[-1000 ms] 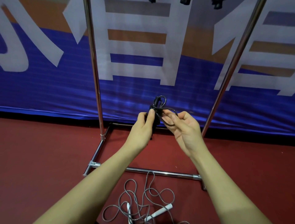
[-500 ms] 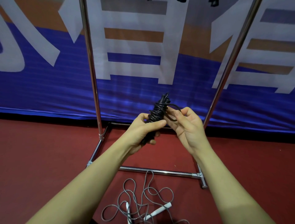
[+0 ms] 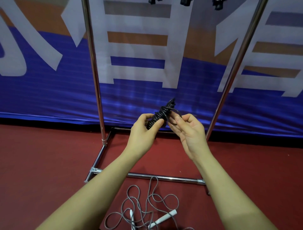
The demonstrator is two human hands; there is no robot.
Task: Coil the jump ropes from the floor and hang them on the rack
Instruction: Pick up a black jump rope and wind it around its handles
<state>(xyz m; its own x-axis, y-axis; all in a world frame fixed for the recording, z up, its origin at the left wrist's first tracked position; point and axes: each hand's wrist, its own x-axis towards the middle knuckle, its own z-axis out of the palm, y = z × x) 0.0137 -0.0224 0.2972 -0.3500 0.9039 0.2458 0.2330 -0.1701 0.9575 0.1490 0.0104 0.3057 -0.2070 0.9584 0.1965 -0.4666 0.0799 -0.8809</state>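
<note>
I hold a black jump rope (image 3: 159, 115) wound into a tight bundle in front of the chrome rack (image 3: 95, 78). My left hand (image 3: 144, 129) grips the lower part of the bundle, thumb across the coils. My right hand (image 3: 188, 131) pinches a loose loop of the black cord at the bundle's right side. A grey jump rope with white handles (image 3: 147, 206) lies tangled on the red floor between my forearms, just in front of the rack's base bar.
The rack's two uprights rise left and right of my hands, with its base frame (image 3: 164, 178) on the red floor. Dark objects (image 3: 185, 2) hang at the top edge. A blue, white and orange banner (image 3: 49, 92) covers the wall behind.
The bundle has tilted and sits lower in my left hand. My right hand has shifted slightly around its loop of cord. The view has dropped a little.
</note>
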